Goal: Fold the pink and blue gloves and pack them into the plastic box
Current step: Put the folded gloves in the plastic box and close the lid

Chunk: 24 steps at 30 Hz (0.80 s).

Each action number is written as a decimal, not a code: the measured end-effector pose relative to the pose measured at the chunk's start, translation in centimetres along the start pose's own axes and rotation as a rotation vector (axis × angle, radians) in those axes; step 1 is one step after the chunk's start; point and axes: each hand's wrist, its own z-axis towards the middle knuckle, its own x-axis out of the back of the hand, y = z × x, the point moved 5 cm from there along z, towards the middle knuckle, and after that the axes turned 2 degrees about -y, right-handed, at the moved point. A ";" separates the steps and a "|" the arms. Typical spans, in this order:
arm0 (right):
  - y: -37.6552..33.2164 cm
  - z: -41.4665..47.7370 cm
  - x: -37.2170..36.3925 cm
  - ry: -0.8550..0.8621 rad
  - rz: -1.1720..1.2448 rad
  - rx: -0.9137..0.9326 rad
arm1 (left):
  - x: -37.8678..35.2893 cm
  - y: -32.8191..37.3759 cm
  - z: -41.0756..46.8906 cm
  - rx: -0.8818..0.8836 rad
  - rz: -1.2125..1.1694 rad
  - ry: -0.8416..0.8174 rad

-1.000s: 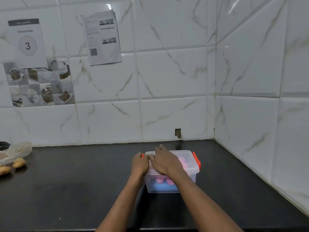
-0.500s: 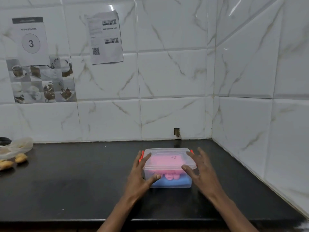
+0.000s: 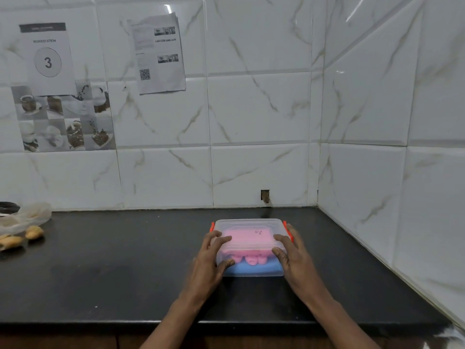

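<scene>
Left hand [image 3: 208, 260], right hand [image 3: 294, 258] clasp plastic box [image 3: 251, 272] ends, fingers curled over lid [image 3: 251, 224]. Press evenly; orange clips [image 3: 285, 226] possibly unlatched, view unclear.

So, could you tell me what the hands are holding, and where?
The plastic box: left hand grips its left end, right hand its right end.

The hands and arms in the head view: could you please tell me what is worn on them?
Nothing is worn on them. The left hand and right hand are bare, with no ring, watch or bracelet showing, and both forearms are uncovered to the frame's lower edge; no sleeve is in view.
</scene>
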 end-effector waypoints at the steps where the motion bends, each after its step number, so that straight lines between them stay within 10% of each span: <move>1: 0.0 0.1 -0.1 -0.003 0.002 -0.001 | -0.1 0.0 0.0 0.001 0.008 0.001; 24: 10.7 19.7 -12.1 -0.170 0.086 -0.230 | -7.7 -13.5 17.4 0.066 -0.023 -0.067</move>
